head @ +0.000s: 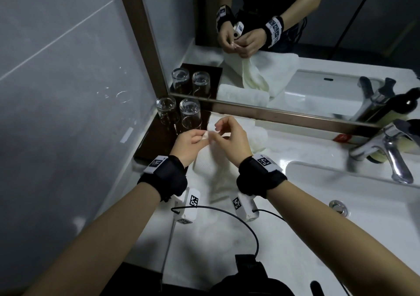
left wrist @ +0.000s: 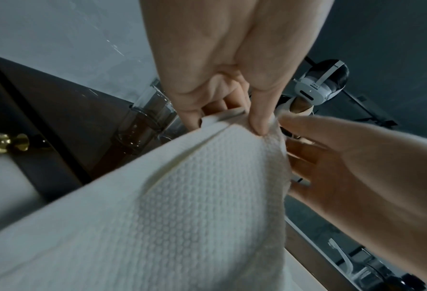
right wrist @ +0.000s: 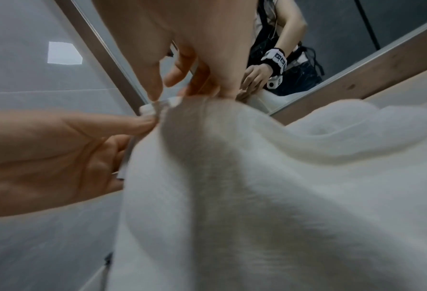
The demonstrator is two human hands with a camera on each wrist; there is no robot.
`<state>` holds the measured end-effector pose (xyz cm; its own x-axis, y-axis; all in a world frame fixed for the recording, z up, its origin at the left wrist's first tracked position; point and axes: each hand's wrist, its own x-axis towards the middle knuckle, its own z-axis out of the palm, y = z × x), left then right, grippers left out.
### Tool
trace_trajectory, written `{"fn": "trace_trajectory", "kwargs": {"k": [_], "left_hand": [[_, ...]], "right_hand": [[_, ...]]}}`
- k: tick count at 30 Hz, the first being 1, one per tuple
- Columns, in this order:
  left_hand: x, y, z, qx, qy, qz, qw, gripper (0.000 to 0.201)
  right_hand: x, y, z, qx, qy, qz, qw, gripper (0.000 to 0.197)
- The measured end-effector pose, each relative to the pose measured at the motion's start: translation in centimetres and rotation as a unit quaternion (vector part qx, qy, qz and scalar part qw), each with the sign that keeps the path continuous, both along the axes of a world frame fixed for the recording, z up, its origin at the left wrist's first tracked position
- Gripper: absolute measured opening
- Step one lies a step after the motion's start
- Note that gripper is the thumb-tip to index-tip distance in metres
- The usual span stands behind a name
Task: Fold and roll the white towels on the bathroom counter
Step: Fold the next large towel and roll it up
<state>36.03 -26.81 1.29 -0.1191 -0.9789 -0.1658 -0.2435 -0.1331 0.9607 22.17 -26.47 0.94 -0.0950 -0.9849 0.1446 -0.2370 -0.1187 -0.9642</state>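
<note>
Both hands hold one white towel (head: pixel 213 175) up by its top edge above the counter; it hangs down between my wrists. My left hand (head: pixel 203 136) pinches the hemmed corner between thumb and fingers. My right hand (head: pixel 216 134) pinches the same edge right beside it, fingertips almost touching the left ones. The left wrist view shows my left hand (left wrist: pixel 232 120) gripping the waffle-textured towel (left wrist: pixel 182 196), with the right hand (left wrist: pixel 351 167) behind the cloth. In the right wrist view, my right hand (right wrist: pixel 170 98) nips the hem of the towel (right wrist: pixel 257 196) next to the left hand (right wrist: pixel 58 153). A rolled white towel (head: pixel 256 136) lies by the mirror.
Two upturned glasses (head: pixel 179 113) stand on a dark tray (head: pixel 154 141) at the back left, close to my left hand. The sink basin (head: pixel 341 200) and chrome faucet (head: pixel 391 154) are on the right. A mirror (head: pixel 272 45) runs behind. More white cloth (head: pixel 200 234) lies on the counter under my wrists.
</note>
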Motion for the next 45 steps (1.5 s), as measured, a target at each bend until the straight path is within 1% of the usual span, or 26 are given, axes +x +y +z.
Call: {"fn": "trace_trajectory", "kwargs": {"k": [2, 4, 5, 6, 8, 9, 10, 11, 14, 16, 18, 21, 24, 25, 27, 28, 30, 33, 34, 36, 38, 39, 40, 42, 43, 45], "left_hand": [[0.6, -0.3, 0.1, 0.001, -0.007, 0.016, 1.000, 0.032], [1.0, -0.6, 0.0, -0.004, -0.006, 0.027, 1.000, 0.026], [1.2, -0.8, -0.1, -0.009, -0.006, 0.030, 1.000, 0.022], [1.3, -0.9, -0.2, -0.014, -0.007, 0.032, 0.999, 0.019], [1.7, -1.3, -0.3, -0.024, -0.012, 0.041, 0.999, 0.016], [1.9, -1.5, -0.4, -0.025, -0.016, 0.048, 0.998, 0.016], [2.1, -1.8, -0.5, -0.024, -0.020, 0.054, 0.998, 0.016], [2.4, -2.1, -0.6, -0.024, -0.025, 0.060, 0.998, 0.015], [3.2, -3.0, -1.0, -0.027, -0.061, 0.091, 0.994, 0.015], [3.5, -3.5, -1.4, -0.030, -0.103, 0.110, 0.988, 0.017], [3.4, -3.9, -1.7, -0.025, -0.139, 0.107, 0.984, 0.017], [3.2, -4.5, -1.9, -0.026, -0.179, 0.114, 0.977, 0.020], [3.5, -4.9, -2.0, -0.026, -0.229, 0.097, 0.968, 0.023], [3.5, -5.1, -2.1, -0.027, -0.241, 0.085, 0.966, 0.023], [3.4, -5.2, -2.2, -0.028, -0.258, 0.077, 0.963, 0.023], [3.3, -5.3, -2.3, -0.028, -0.266, 0.080, 0.960, 0.023], [3.0, -5.6, -2.2, -0.026, -0.276, 0.092, 0.956, 0.023], [2.2, -5.8, -1.8, -0.036, -0.255, 0.121, 0.959, 0.022], [1.9, -5.7, -1.6, -0.045, -0.237, 0.125, 0.963, 0.022], [1.5, -5.5, -1.3, -0.058, -0.190, 0.113, 0.973, 0.021], [1.4, -5.1, -1.2, -0.063, -0.163, 0.097, 0.980, 0.022], [1.6, -4.9, -1.1, -0.065, -0.163, 0.093, 0.980, 0.022], [1.7, -4.8, -1.0, -0.065, -0.168, 0.090, 0.979, 0.023], [2.0, -4.8, -0.7, -0.059, -0.183, 0.080, 0.978, 0.024], [2.0, -4.9, -0.5, -0.054, -0.195, 0.067, 0.977, 0.026], [2.0, -5.3, -0.1, -0.039, -0.216, 0.024, 0.975, 0.028]], "right_hand": [[-1.6, 0.1, -0.7, 0.019, 0.047, 0.025, 0.998, 0.011], [-4.0, 0.3, -1.7, 0.065, 0.152, 0.089, 0.982, 0.016], [-5.3, 0.5, -2.3, 0.096, 0.226, 0.128, 0.961, 0.023], [-6.6, 0.7, -2.8, 0.126, 0.311, 0.158, 0.929, 0.028], [-9.0, 1.1, -3.8, 0.152, 0.470, 0.184, 0.850, 0.031], [-10.1, 1.3, -4.1, 0.155, 0.522, 0.181, 0.819, 0.030], [-11.4, 1.4, -4.3, 0.160, 0.554, 0.171, 0.799, 0.030], [-12.7, 1.4, -4.3, 0.165, 0.569, 0.155, 0.790, 0.031], [-17.0, 1.5, -4.1, 0.167, 0.579, 0.092, 0.793, 0.029], [-19.3, 1.5, -3.9, 0.145, 0.600, 0.065, 0.784, 0.025], [-20.5, 1.5, -4.0, 0.109, 0.616, 0.052, 0.779, 0.022], [-21.3, 2.1, -3.7, 0.076, 0.602, 0.012, 0.794, 0.020], [-21.9, 2.9, -3.7, 0.125, 0.580, -0.017, 0.805, 0.022], [-21.8, 3.2, -3.7, 0.149, 0.557, -0.022, 0.817, 0.023], [-21.5, 3.4, -3.7, 0.175, 0.467, -0.045, 0.866, 0.026], [-21.4, 3.4, -3.7, 0.171, 0.429, -0.064, 0.885, 0.026], [-21.4, 3.1, -3.2, 0.151, 0.403, -0.096, 0.897, 0.022], [-21.5, 2.5, -2.4, 0.128, 0.377, -0.152, 0.905, 0.018], [-21.5, 2.3, -2.3, 0.115, 0.346, -0.181, 0.913, 0.016], [-21.5, 2.5, -2.3, 0.085, 0.236, -0.222, 0.942, 0.012], [-21.2, 3.0, -2.3, 0.063, 0.102, -0.210, 0.970, 0.024], [-21.0, 3.2, -2.2, 0.059, 0.066, -0.201, 0.976, 0.032], [-20.9, 3.5, -2.2, 0.060, 0.057, -0.196, 0.977, 0.037], [-20.7, 3.8, -2.1, 0.075, 0.073, -0.179, 0.978, 0.036], [-20.7, 3.9, -2.0, 0.094, 0.059, -0.156, 0.982, 0.032], [-20.6, 4.0, -1.7, 0.160, -0.014, -0.082, 0.984, 0.030]]}}
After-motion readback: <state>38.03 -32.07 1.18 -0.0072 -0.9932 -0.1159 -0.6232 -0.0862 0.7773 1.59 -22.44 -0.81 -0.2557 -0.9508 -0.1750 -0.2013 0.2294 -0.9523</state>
